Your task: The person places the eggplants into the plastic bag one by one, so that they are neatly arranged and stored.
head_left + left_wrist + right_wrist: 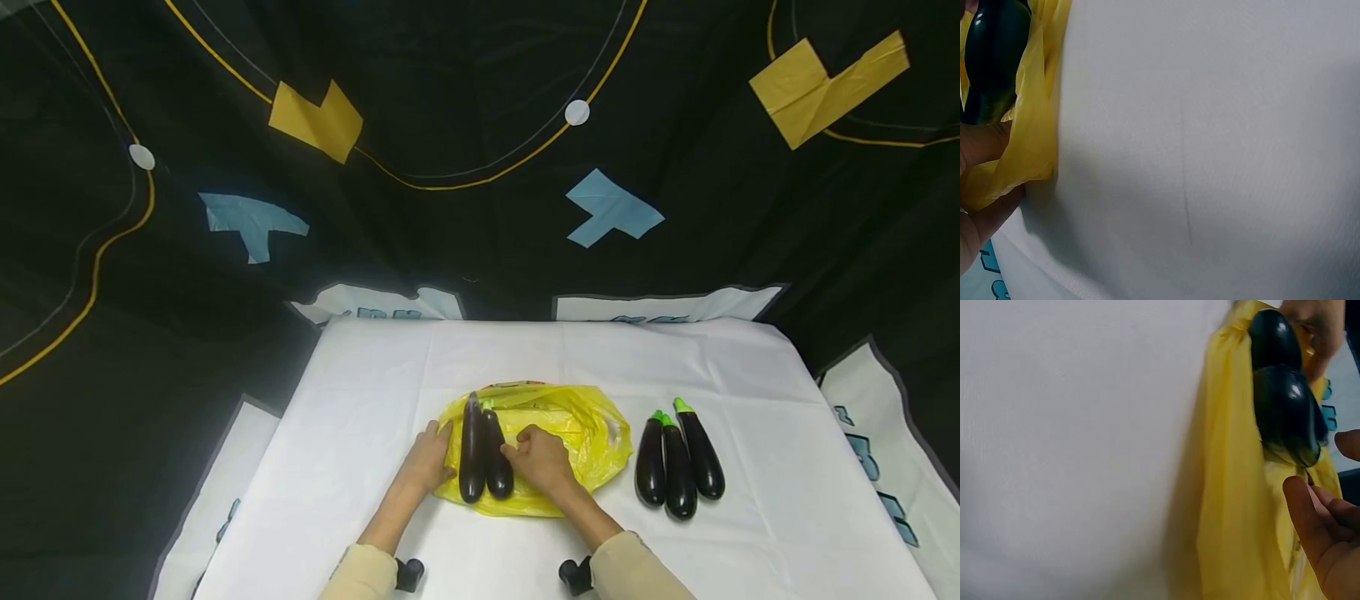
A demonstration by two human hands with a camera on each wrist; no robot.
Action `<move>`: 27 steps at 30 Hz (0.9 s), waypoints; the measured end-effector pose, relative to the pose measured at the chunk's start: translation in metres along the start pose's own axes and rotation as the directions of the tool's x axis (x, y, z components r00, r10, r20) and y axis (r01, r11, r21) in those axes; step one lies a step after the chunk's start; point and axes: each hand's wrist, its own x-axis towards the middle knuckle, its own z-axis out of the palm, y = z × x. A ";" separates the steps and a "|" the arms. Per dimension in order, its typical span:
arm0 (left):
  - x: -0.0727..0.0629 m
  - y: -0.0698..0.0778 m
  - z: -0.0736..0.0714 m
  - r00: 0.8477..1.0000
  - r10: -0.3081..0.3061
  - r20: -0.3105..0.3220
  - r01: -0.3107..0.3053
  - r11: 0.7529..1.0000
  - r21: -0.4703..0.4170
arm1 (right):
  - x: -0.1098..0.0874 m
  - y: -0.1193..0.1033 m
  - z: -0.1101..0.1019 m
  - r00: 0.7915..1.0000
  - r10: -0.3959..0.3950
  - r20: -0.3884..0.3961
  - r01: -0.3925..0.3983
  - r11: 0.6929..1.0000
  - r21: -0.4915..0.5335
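Note:
Two dark eggplants lie side by side on the left part of a yellow plastic bag [555,429]: the left eggplant [472,450] and the right eggplant [497,454]. At the bag's left edge is my left hand [429,460]. In the left wrist view its thumb [985,142] lies inside the yellow plastic and a finger outside, pinching the edge. My right hand [542,458] hovers over the bag beside the right eggplant. Its fingers [1310,519] are loosely bent near that eggplant's end in the right wrist view, with nothing held between them.
Right of the bag, three more eggplants [680,467] lie close together on the white tablecloth [795,467]. A black curtain [465,242] with tape pieces hangs behind the table. Black camera mounts [409,575] show at both wrists.

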 end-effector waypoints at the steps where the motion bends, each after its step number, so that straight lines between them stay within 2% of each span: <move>1: 0.000 0.000 0.000 1.000 -0.003 0.000 0.003 1.000 -0.002 | 0.000 0.000 -0.003 1.000 0.001 -0.005 -0.001 1.000 0.004; 6: 0.001 -0.001 0.002 1.000 -0.011 -0.002 0.011 1.000 0.000 | -0.003 0.000 -0.018 0.999 -0.022 -0.031 0.023 0.999 0.025; 19: 0.001 -0.003 0.002 1.000 -0.014 0.002 0.014 1.000 0.002 | -0.016 -0.005 -0.072 0.993 -0.003 -0.120 0.013 0.996 0.088; 23: 0.001 -0.004 0.003 1.000 -0.012 0.000 0.012 1.000 -0.001 | -0.022 0.004 -0.094 0.989 0.024 -0.144 -0.009 0.994 0.107; 27: 0.001 -0.003 0.003 1.000 -0.001 -0.003 0.001 1.000 -0.003 | -0.031 0.025 -0.120 0.980 0.086 -0.179 -0.069 0.992 0.102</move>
